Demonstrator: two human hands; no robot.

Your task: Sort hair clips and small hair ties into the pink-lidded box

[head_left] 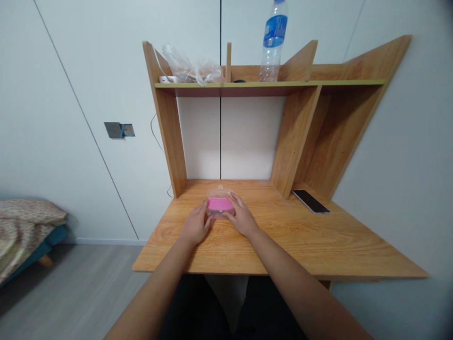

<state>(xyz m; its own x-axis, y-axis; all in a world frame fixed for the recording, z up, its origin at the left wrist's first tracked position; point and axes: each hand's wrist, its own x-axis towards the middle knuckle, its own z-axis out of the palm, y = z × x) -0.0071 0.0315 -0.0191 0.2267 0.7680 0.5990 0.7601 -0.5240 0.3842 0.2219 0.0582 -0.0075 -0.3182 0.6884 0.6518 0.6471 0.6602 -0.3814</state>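
Hands [195, 223] [241, 216] on a clear pink plastic box [220, 204]

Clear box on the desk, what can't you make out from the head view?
In the head view:
The clear box: its sides are partly hidden by the left hand and right hand.
The pink thing inside: blurred by the plastic, so its kind can't be told.
The bottle: its top is cut off by the upper edge.
The white item on the shelf: partly hidden by the plastic bag.
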